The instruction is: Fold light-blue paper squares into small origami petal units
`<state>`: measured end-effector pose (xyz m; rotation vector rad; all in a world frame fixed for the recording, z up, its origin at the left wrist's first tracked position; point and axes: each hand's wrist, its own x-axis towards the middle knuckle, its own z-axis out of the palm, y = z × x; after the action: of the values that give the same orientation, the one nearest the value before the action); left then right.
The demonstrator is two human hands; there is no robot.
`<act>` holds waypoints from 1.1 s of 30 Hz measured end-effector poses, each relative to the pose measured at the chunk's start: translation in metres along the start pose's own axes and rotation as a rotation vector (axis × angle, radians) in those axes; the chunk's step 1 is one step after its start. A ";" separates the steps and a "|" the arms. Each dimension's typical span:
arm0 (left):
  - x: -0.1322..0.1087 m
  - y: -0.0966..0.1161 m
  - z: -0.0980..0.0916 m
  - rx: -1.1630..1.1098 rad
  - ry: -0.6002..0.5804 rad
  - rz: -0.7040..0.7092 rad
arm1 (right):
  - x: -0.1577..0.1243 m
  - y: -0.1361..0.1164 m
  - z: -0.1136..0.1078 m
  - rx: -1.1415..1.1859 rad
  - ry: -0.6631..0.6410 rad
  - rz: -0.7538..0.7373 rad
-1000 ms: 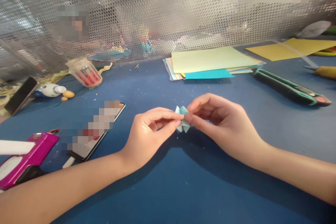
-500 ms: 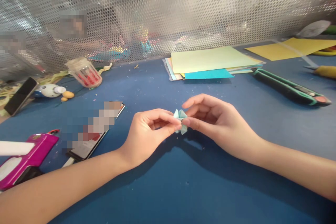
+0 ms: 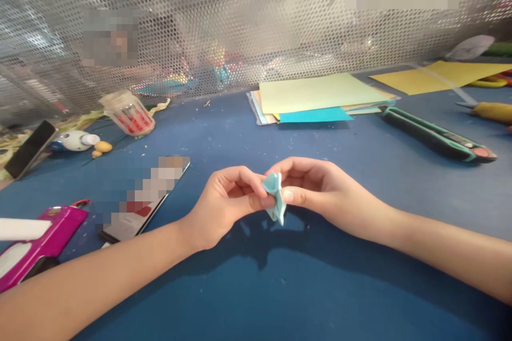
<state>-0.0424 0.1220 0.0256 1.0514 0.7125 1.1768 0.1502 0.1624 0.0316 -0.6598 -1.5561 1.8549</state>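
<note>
A small light-blue folded paper piece (image 3: pixel 276 197), pointed at several corners, is held up between my two hands above the blue table. My left hand (image 3: pixel 230 200) pinches its left side between thumb and fingertips. On the other side, my right hand (image 3: pixel 316 186) has its thumb against the paper's right edge and its fingers curled behind. The right fingertips are partly hidden by the paper. Both hands' shadows fall on the table (image 3: pixel 256 298) below.
A stack of coloured paper (image 3: pixel 312 93) and a utility knife (image 3: pixel 438 136) lie beyond my hands, with yellow paper (image 3: pixel 436 77) farther right. To the left are a phone (image 3: pixel 148 202), a magenta tool (image 3: pixel 52 245) and a plastic cup (image 3: pixel 130 114). Perforated sheeting (image 3: pixel 240 21) rises behind.
The folded paper has turned, so it now shows edge-on and stands taller between my hands. My right fingers have come in closer behind it.
</note>
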 end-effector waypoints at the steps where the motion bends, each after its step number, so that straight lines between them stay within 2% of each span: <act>1: 0.000 0.000 0.001 -0.004 -0.006 -0.012 | -0.001 0.000 0.000 0.016 -0.001 0.003; 6: 0.001 0.001 0.003 0.039 0.116 -0.053 | -0.005 -0.001 0.002 0.043 0.041 0.035; 12: 0.001 -0.001 0.002 0.112 0.239 -0.091 | -0.005 -0.004 0.006 -0.076 0.093 0.075; 19: -0.004 -0.004 0.002 0.378 0.214 0.081 | -0.010 -0.002 0.011 -0.350 0.283 -0.059; 23: -0.009 0.001 0.009 0.441 0.160 0.061 | -0.016 -0.001 0.016 -0.555 0.382 -0.144; 33: -0.005 -0.003 0.009 0.359 0.193 -0.011 | -0.015 0.004 0.018 -0.674 0.358 -0.204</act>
<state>-0.0345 0.1144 0.0258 1.2367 1.1096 1.1771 0.1466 0.1386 0.0309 -1.0147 -1.9052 0.9726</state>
